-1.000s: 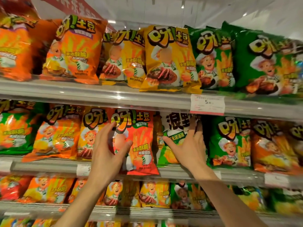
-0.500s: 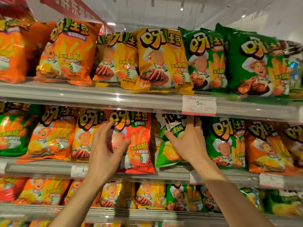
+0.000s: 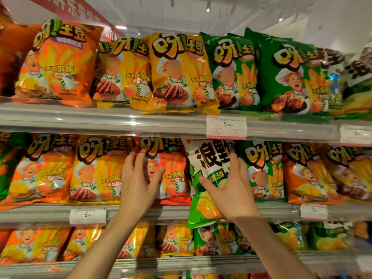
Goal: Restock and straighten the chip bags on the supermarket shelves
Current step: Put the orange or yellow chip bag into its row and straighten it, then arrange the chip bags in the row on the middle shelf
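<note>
Chip bags in orange, yellow, red and green fill three shelves. My left hand (image 3: pixel 138 182) rests on the left part of a red chip bag (image 3: pixel 173 178) on the middle shelf (image 3: pixel 50 213), fingers spread and fairly straight, thumb on the bag's front. To its right, my right hand (image 3: pixel 231 190) grips a white and green chip bag (image 3: pixel 207 164), thumb across its front and fingers round its right edge. This bag tilts out of the row, and its lower end hangs below the shelf's front edge.
The top shelf (image 3: pixel 100 121) holds orange, yellow and green bags leaning forward over its lip. Price tags (image 3: pixel 226 127) are clipped to the shelf rails. The lower shelf (image 3: pixel 181 260) carries smaller bags. A green bag (image 3: pixel 261 174) stands just right of my right hand.
My right hand has drawn the white and green bag forward and down, so its bottom now hangs past the shelf edge. My left hand stays on the red bag.
</note>
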A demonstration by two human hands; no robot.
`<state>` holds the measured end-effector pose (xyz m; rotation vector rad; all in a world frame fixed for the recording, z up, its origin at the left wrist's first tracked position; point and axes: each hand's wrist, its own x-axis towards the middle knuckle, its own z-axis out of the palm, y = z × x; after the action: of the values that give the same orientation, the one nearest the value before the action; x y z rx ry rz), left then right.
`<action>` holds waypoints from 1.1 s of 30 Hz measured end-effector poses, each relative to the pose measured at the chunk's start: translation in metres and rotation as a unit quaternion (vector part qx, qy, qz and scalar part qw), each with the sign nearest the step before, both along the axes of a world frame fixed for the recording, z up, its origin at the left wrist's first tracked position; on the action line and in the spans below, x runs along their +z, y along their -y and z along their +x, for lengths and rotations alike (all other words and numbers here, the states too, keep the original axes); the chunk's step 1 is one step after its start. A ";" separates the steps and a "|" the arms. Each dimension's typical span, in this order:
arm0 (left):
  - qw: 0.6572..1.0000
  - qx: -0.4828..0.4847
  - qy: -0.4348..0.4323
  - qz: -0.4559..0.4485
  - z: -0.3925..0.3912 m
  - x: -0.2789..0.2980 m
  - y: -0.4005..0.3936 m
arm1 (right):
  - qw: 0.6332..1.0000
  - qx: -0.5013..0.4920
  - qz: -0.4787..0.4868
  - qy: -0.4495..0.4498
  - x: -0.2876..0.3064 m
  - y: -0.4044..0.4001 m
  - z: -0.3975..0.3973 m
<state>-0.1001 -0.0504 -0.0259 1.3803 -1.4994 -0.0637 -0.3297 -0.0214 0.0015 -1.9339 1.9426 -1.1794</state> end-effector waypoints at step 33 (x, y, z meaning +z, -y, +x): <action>0.935 -0.240 -0.212 0.154 -0.040 0.047 -0.019 | 0.994 0.087 -0.064 0.004 -0.002 -0.026 0.012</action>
<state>-0.1400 -0.0315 0.0215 1.1095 -1.4555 -0.8822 -0.3176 0.0042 -0.0003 -2.1066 1.6922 -1.2889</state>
